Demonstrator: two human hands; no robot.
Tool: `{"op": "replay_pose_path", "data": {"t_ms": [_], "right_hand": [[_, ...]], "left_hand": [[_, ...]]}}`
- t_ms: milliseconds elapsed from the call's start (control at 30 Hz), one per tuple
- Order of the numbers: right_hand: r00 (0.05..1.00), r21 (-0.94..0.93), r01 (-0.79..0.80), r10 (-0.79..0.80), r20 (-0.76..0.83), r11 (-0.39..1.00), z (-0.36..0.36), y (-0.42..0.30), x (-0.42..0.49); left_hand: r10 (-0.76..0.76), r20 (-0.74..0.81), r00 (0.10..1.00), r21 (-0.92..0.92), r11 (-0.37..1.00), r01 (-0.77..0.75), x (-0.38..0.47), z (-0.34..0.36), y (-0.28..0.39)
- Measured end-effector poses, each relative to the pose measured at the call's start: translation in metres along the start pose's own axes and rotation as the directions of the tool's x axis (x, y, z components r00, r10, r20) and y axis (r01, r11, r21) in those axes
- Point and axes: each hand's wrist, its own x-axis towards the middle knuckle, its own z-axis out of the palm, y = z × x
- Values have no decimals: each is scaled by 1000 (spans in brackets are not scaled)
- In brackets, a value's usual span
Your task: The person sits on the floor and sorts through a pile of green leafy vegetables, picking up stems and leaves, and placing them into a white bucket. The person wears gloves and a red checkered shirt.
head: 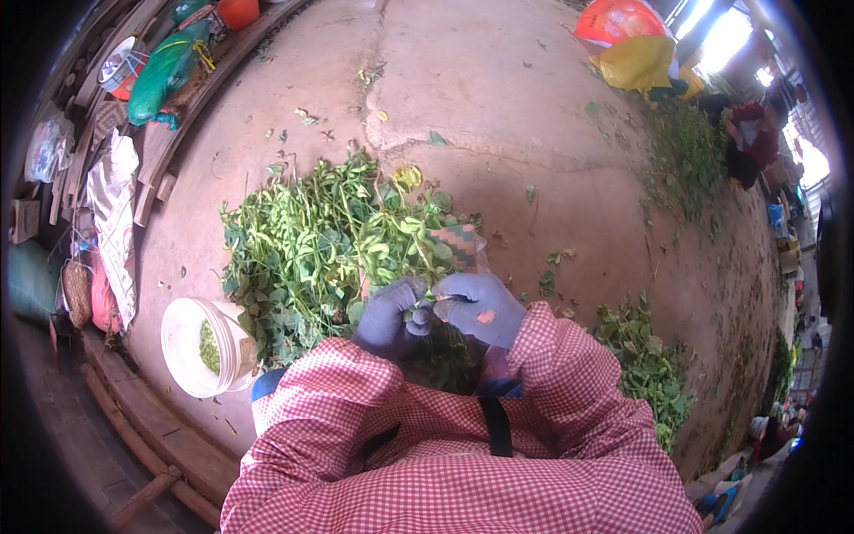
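Note:
My left hand (pixel 392 319), in a grey-purple glove, is curled around the lower end of a green bean plant (pixel 383 248) with plump pods on its stem. Close beside it, my right hand (pixel 484 308) wears a matching glove with a worn hole on its back. Its thumb and fingertips pinch at the same plant; the exact part between them is hidden. Under and beyond both hands spreads a heap of podded bean plants (pixel 293 230), probably soybeans. A woven checkered mat or board (pixel 457 245) shows at the heap's right side.
To the left, a tilted white bucket (pixel 193 347) holds green pods or beans (pixel 209 347). Another leafy pile (pixel 650 367) lies at the right. Wooden planks (pixel 193 107) carry a green sack (pixel 167 73). A person (pixel 754 137) sits beside more plants (pixel 687 153) at far right.

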Motion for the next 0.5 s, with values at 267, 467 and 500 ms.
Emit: {"op": "replay_pose_path", "data": {"t_ms": [267, 467, 500], "right_hand": [[998, 13, -24, 24, -51, 1000, 0, -8, -1], [933, 568, -304, 359, 16, 765, -25, -16, -2], [923, 600, -310, 386, 2, 738, -26, -16, -1]], "left_hand": [[382, 215, 899, 723, 556, -409, -6, 8, 4], [128, -277, 952, 331, 943, -31, -9, 10, 27], [149, -328, 933, 315, 948, -40, -8, 9, 29]]}}
